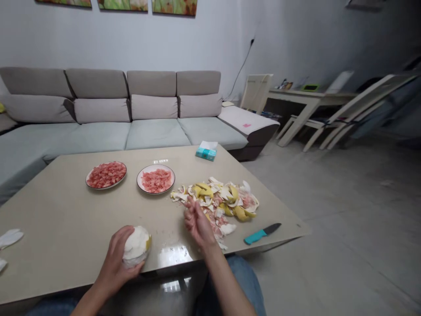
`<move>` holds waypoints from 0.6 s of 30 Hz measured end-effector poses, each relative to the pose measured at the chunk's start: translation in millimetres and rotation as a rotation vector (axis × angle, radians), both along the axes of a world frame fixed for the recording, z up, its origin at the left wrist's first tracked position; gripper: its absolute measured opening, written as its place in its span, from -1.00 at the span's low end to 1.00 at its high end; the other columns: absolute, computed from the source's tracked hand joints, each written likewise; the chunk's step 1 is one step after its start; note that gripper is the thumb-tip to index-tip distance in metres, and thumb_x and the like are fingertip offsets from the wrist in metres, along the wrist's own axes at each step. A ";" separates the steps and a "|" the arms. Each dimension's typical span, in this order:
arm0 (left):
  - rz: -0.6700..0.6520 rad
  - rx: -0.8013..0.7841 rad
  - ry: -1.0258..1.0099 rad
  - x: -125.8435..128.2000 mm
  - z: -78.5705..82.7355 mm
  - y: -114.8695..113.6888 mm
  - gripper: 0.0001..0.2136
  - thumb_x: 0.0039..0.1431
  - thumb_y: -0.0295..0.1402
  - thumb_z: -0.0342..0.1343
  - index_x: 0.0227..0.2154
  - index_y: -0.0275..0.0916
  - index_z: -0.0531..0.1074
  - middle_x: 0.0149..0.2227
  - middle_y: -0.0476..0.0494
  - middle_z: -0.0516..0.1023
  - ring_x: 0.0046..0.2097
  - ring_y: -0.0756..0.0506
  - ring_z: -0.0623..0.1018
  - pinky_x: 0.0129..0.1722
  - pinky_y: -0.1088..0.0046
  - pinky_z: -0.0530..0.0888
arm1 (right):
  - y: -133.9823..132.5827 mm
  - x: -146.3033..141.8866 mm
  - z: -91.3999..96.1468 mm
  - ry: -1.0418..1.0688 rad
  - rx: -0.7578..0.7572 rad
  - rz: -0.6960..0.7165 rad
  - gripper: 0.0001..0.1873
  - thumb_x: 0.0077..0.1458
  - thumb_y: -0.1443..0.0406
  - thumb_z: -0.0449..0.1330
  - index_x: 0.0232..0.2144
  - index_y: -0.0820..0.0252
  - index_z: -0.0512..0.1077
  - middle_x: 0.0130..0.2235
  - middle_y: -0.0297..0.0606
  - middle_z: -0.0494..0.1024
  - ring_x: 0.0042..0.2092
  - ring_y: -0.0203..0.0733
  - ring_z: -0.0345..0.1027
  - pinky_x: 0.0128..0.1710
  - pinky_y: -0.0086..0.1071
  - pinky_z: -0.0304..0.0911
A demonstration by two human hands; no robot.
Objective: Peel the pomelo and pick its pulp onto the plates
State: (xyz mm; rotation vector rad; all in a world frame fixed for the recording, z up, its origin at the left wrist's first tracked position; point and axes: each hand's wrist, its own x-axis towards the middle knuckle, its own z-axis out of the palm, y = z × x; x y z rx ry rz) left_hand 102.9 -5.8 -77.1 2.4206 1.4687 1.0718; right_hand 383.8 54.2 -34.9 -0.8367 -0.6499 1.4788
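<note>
1. The left hand (113, 259) covers the near side of the peeled fruit (137, 244).
2. The right hand (197, 224) is blurred and hides part of the peel heap (226, 199).
3. Far left of the 2 hands, white scraps (9, 238) run off the edge.

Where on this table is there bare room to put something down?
The table is barest on its left half, between the left plate, the white cloth at the edge and the left hand on the peeled fruit. A bare strip runs behind the right plate to the tissue box. It is crowded on the right: peel pile, right hand and knife.
</note>
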 end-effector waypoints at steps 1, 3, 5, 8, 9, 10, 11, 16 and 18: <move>0.007 -0.002 0.004 -0.1 -0.3 0.4 -0.33 -0.02 -0.29 0.26 0.16 -0.19 0.14 0.12 -0.35 0.28 0.14 -0.32 0.37 0.09 0.05 0.41 | -3.6 -3.8 -0.4 -0.101 -0.011 0.078 -0.58 0.04 -0.05 0.18 -0.24 0.14 0.38 -0.42 -0.43 0.34 -0.57 -0.45 -0.03 -0.65 -0.57 -0.18; 0.012 -0.004 0.006 0.0 -0.1 0.7 -0.32 -0.04 -0.29 0.26 0.16 -0.19 0.14 0.12 -0.36 0.29 0.13 -0.32 0.37 0.09 0.04 0.41 | -15.0 -19.2 -4.2 -0.385 -0.009 0.271 -0.57 0.10 -0.05 0.12 -0.34 0.21 0.42 -0.50 -0.43 0.31 -0.58 -0.43 -0.03 -0.62 -0.54 -0.16; 0.008 -0.015 0.003 0.7 1.2 0.4 -0.31 -0.05 -0.30 0.26 0.16 -0.18 0.13 0.13 -0.35 0.28 0.14 -0.33 0.37 0.10 0.04 0.41 | -30.1 -38.9 -7.6 -0.673 0.070 0.379 -0.55 0.17 -0.02 0.05 -0.46 0.24 0.41 -0.55 -0.43 0.28 -0.53 -0.39 0.05 -0.55 -0.51 -0.05; -0.006 -0.055 -0.009 2.3 4.3 -0.6 -0.29 -0.04 -0.33 0.24 0.18 -0.17 0.08 0.15 -0.36 0.23 0.17 -0.33 0.33 0.12 0.00 0.39 | -51.0 -62.3 -4.1 -1.029 0.236 0.397 -0.63 0.15 0.03 0.12 -0.47 0.22 0.41 -0.51 -0.41 0.37 -0.45 -0.34 0.17 -0.45 -0.49 0.01; -0.012 -0.071 -0.013 2.9 5.3 -1.0 -0.29 -0.04 -0.35 0.22 0.19 -0.16 0.07 0.16 -0.36 0.21 0.17 -0.34 0.32 0.12 -0.02 0.37 | -55.6 -67.0 -0.5 -1.139 0.274 0.403 -0.65 0.11 0.03 0.16 -0.43 0.21 0.42 -0.49 -0.39 0.41 -0.43 -0.33 0.20 -0.45 -0.48 0.00; -0.018 -0.084 -0.019 3.4 6.4 -1.3 -0.29 -0.03 -0.37 0.20 0.19 -0.16 0.05 0.16 -0.35 0.20 0.18 -0.34 0.31 0.12 -0.05 0.36 | -58.6 -70.1 3.8 -1.243 0.301 0.410 -0.66 0.08 0.02 0.19 -0.40 0.20 0.44 -0.46 -0.37 0.46 -0.42 -0.30 0.23 -0.44 -0.47 -0.01; -0.019 -0.096 -0.027 3.9 7.3 -1.7 -0.30 -0.03 -0.39 0.18 0.20 -0.15 0.04 0.17 -0.35 0.18 0.18 -0.35 0.30 0.13 -0.06 0.36 | -59.9 -71.9 8.5 -1.335 0.317 0.412 -0.65 0.06 0.01 0.21 -0.37 0.19 0.45 -0.44 -0.34 0.49 -0.40 -0.28 0.27 -0.43 -0.46 -0.02; -0.031 -0.121 -0.045 5.6 10.0 -1.6 -0.28 -0.04 -0.41 0.19 0.19 -0.12 0.03 0.16 -0.34 0.16 0.17 -0.35 0.29 0.12 -0.09 0.34 | -49.9 -68.5 28.5 -1.491 0.323 0.518 -0.66 0.07 0.04 0.15 -0.38 0.18 0.50 -0.39 -0.24 0.59 -0.36 -0.20 0.39 -0.41 -0.43 0.01; -0.043 -0.116 -0.037 5.8 10.0 -1.0 -0.27 -0.06 -0.40 0.21 0.19 -0.12 0.03 0.16 -0.34 0.16 0.17 -0.35 0.28 0.12 -0.09 0.34 | -44.5 -66.7 32.7 -1.491 0.315 0.577 -0.69 0.07 0.07 0.14 -0.41 0.17 0.51 -0.39 -0.24 0.60 -0.36 -0.19 0.42 -0.41 -0.43 0.03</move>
